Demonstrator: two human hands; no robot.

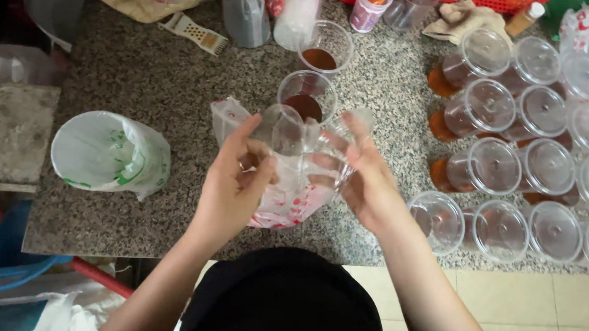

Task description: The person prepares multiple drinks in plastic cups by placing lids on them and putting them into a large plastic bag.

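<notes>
My left hand [232,182] and my right hand [363,177] together hold a clear plastic bag with red print [286,192] over the speckled granite counter [169,81]. A clear plastic cup [285,127] sits inside the bag's mouth, between my fingers. Just beyond it stand two open clear cups with dark reddish-brown liquid, the nearer cup [306,94] and the farther cup [324,50].
Many lidded cups of amber liquid [516,153] lie on their sides at the right. A roll of white bags with green print [110,152] lies at the left. A stack of clear cups [298,10], a grater [194,33] and bottles line the back edge.
</notes>
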